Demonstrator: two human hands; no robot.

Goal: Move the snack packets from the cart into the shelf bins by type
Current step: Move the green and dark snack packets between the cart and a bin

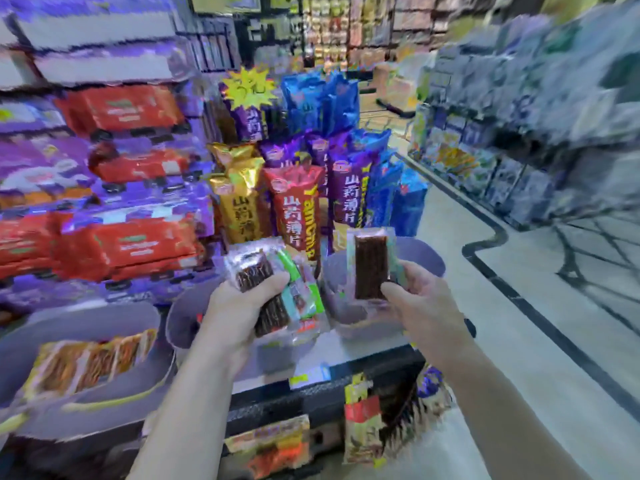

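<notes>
My left hand [239,313] curls tight round a bundle of snack packets [277,292], held between the rims of the middle bin [183,317] and the right bin [429,254]. My right hand [422,306] pinches a single dark packet [370,268] upright over the right bin. Tall chip bags [298,209] crowd behind. The aisle floor [519,358] lies open to my right.

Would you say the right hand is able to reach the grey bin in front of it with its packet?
Probably yes: the right hand holds the dark snack packet upright over the grey bin, whose top is open, and the left hand with its bundle is off to the side.
</notes>
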